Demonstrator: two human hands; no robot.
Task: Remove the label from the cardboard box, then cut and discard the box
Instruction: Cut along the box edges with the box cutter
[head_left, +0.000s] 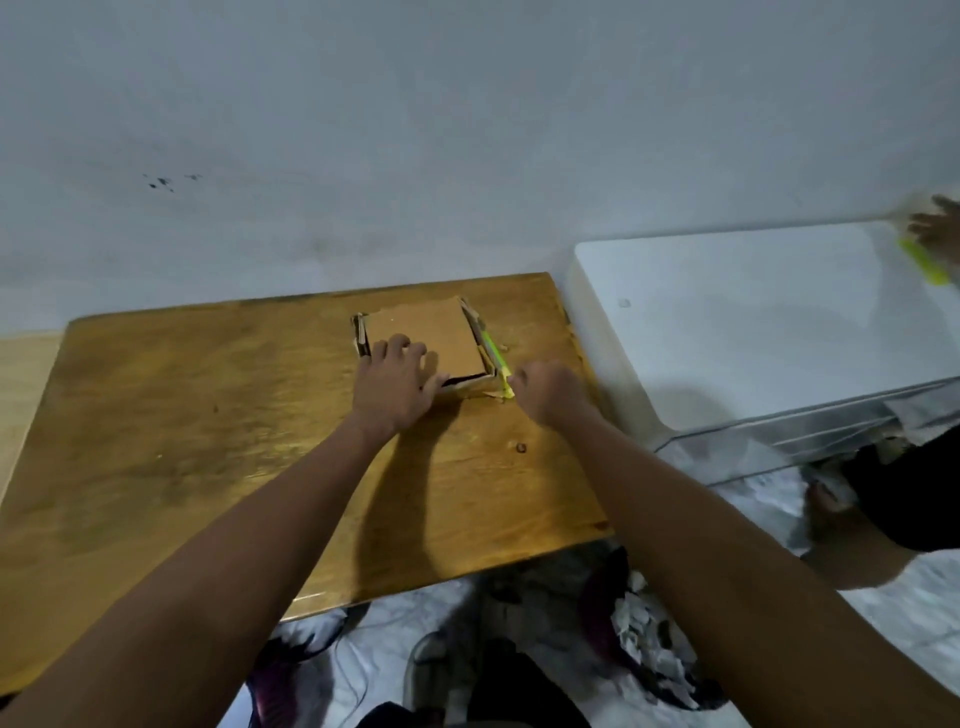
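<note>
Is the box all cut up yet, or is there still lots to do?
Not yet. The top of the cardboard box looks bare brown, so the label seems to be off. Right now the left hand presses the box flat on the wooden table while the right hand holds a green cutter along its right edge. The box is still in one piece, so most of the cutting and throwing it away remain.

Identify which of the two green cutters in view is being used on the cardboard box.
The green cutter in the right hand, against the cardboard box's right edge on the wooden table. The other green cutter lies away on the white surface.
</note>
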